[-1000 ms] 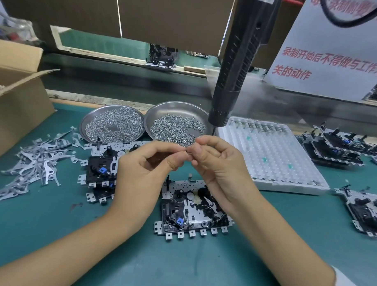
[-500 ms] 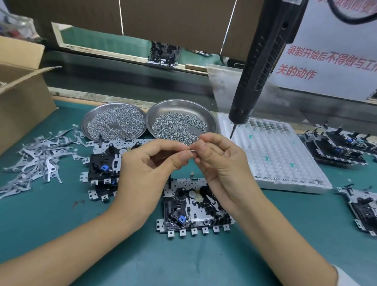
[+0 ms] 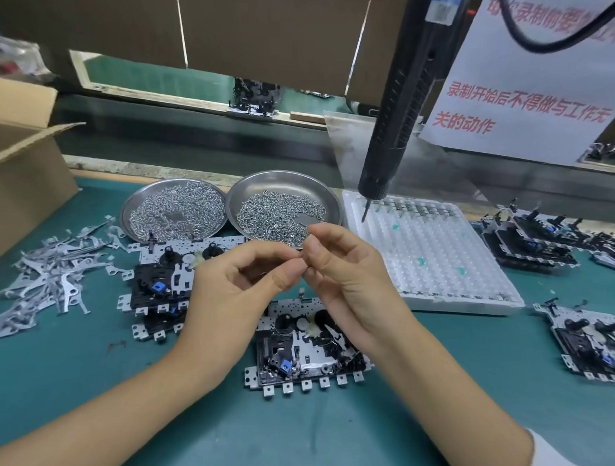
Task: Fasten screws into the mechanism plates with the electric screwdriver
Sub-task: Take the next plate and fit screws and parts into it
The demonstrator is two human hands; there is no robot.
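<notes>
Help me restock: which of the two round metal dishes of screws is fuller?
The left dish: screws cover nearly its whole floor, while the right dish shows bare metal along its far side.

Red "录制开始后不得做与工作无关的动作" on white hanging sign (image 3: 527,101)

hands: left hand (image 3: 227,292) and right hand (image 3: 349,279) meet fingertip to fingertip above the bench, pinching something tiny between them, too small to make out

plate: one mechanism plate (image 3: 309,351) lies flat on the green mat (image 3: 327,432) right under the hands

more plates: small stack (image 3: 157,287) to the left

screwdriver: electric screwdriver (image 3: 401,107) hangs tip down over the white tray (image 3: 437,258), nobody's touching it

screws: two metal dishes (image 3: 331,202) side by side behind the hands, both loaded with screws (image 3: 279,214)

far left: pile of thin metal levers (image 3: 50,272), beside a cardboard box (image 3: 18,174)
</notes>
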